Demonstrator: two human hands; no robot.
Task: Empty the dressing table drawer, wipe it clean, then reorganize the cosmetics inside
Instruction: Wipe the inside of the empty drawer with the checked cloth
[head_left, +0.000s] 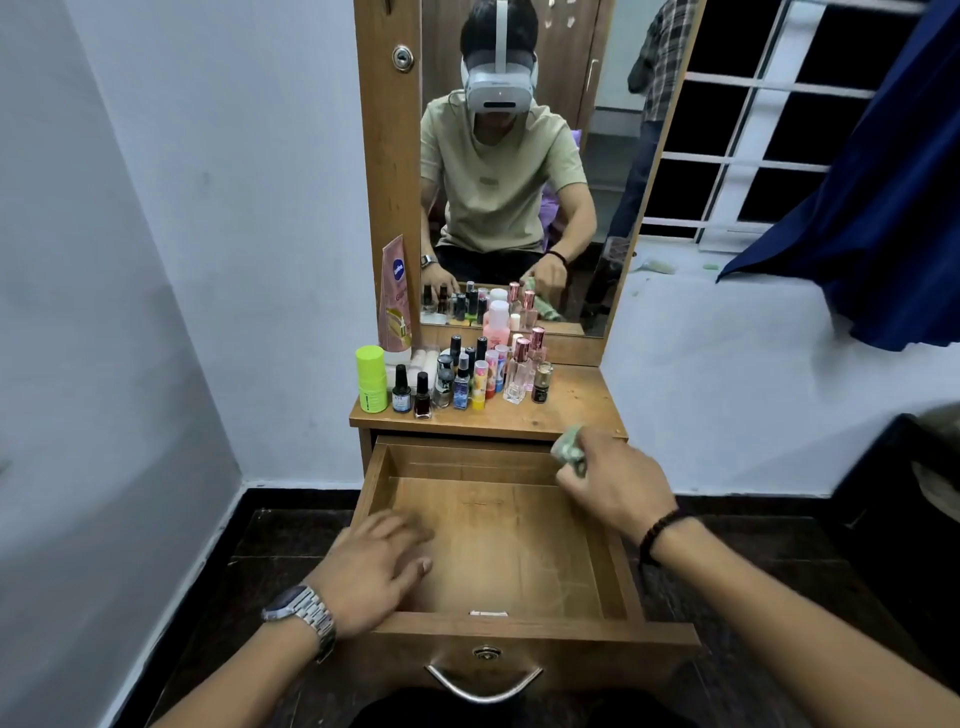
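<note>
The wooden drawer (524, 631) of the dressing table is pulled out, and nothing lies on its bare floor. My left hand (371, 569), fingers spread, rests on the drawer's left wall near the front corner. My right hand (618, 486) hovers over the drawer's back right corner, shut on a crumpled green cloth (569, 449). Several cosmetics (457, 382) stand crowded on the left half of the table top (576, 410): nail polish bottles, perfume bottles, a lime green tube (371, 379) and a tall pink tube (396, 296).
A mirror (519, 156) stands behind the table top and reflects a seated person in a headset. White walls close in at the left and right. A dark floor lies below. A blue curtain (857, 208) and a window hang at the right.
</note>
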